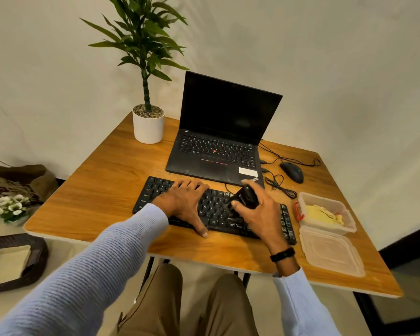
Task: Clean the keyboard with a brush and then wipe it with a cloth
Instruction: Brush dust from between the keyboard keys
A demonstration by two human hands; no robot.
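Keyboard (pixel 215 206) sits under your fingers, in front of the laptop (pixel 218 151) — right hand (pixel 257 214) clenched round the brush (pixel 245 196), its tip on the middle keys; left hand (pixel 187 202) flat, fingers spread, pinning the left end. Scrub too hard and you could lift a keycap, or flick grit into the open container (pixel 347 227) beside it.

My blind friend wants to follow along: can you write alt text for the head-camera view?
A person's right hand grips a black brush over a black keyboard on a wooden table, while the left hand rests flat on its keys. Behind stands an open laptop with a dark screen; to the right, a clear container holds a yellow cloth.
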